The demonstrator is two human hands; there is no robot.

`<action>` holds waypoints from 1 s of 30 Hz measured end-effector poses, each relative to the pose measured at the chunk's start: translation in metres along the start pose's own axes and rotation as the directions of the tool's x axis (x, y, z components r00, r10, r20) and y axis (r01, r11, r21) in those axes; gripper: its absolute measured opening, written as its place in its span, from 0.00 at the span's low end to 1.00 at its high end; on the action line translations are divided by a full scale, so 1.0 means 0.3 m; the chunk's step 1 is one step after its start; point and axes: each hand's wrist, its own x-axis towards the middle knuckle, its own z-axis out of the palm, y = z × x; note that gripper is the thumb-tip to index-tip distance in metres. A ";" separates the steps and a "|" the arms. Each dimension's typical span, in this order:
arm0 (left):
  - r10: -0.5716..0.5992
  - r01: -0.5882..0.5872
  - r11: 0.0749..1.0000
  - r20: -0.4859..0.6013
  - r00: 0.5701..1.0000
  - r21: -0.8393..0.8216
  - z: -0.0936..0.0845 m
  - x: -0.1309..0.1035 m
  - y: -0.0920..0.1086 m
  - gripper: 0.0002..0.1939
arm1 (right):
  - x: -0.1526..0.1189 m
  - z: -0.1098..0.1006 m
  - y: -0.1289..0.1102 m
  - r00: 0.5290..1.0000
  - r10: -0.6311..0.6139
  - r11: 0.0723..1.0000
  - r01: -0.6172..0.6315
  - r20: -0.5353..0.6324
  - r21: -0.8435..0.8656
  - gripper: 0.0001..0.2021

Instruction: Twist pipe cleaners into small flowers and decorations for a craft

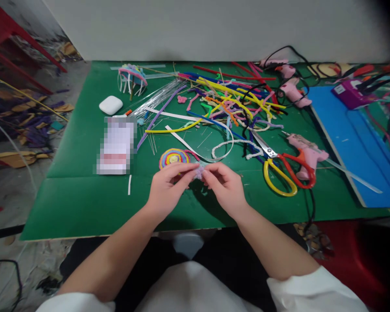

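A small pale lilac fuzzy piece (199, 172) is pinched between the fingertips of both hands above the green table. My left hand (169, 186) closes on its left side, and my right hand (225, 186) closes on its right side. Parts of the piece are hidden by the fingers. Just beyond my left hand lies a round coil (173, 158) in rainbow rings, its lower edge covered by the fingers. A white strip (185, 143) curves across the table behind the hands.
Scissors (276, 158) and a pink glue gun (303, 151) lie to the right, near a blue board (351, 143). Colourful pipe cleaners (234, 95) are heaped at the back. A white case (111, 105) and a small canopy-shaped craft (132, 77) stand at the left.
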 end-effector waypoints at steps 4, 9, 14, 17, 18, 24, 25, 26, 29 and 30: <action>-0.045 0.045 0.999 0.004 0.999 -0.011 0.001 0.000 -0.003 0.12 | 0.002 -0.001 -0.001 1.000 0.013 1.000 -0.012 -0.016 0.011 0.08; -0.056 0.057 0.998 0.044 0.998 -0.020 0.004 0.000 0.000 0.13 | 0.004 -0.004 0.008 0.999 0.007 0.998 -0.005 -0.040 0.060 0.08; -0.064 0.065 0.998 0.028 0.998 -0.028 0.005 0.002 0.003 0.14 | 0.005 0.000 0.009 0.999 0.016 0.997 -0.014 -0.033 0.073 0.08; -0.053 0.052 0.997 -0.009 0.999 -0.053 0.005 0.004 0.003 0.14 | 0.004 0.002 0.005 1.000 0.023 0.997 -0.023 0.007 0.067 0.08; -0.049 0.048 0.997 -0.019 0.999 -0.056 0.004 0.004 0.002 0.14 | 0.003 0.002 0.003 0.999 0.026 0.998 -0.028 0.028 0.062 0.08; -0.031 0.031 1.000 -0.019 0.999 0.006 0.003 0.001 -0.008 0.09 | -0.001 0.000 0.004 0.997 0.034 0.998 -0.038 0.073 0.045 0.09; -0.029 0.029 1.000 -0.017 0.999 0.010 0.003 0.001 -0.009 0.09 | -0.001 0.000 0.004 0.997 0.033 0.998 -0.036 0.075 0.044 0.09; -0.027 0.027 1.000 -0.016 1.000 0.012 0.003 0.001 -0.010 0.09 | -0.001 0.000 0.005 0.996 0.030 0.999 -0.034 0.078 0.041 0.09; -0.014 0.014 1.000 -0.018 1.000 0.019 0.003 0.001 -0.011 0.08 | -0.001 0.000 0.003 0.996 0.021 1.000 -0.022 0.086 0.017 0.09; -0.007 0.008 1.000 -0.020 1.000 0.025 0.003 0.002 -0.010 0.08 | -0.001 0.000 0.002 0.996 0.018 1.000 -0.019 0.082 0.006 0.09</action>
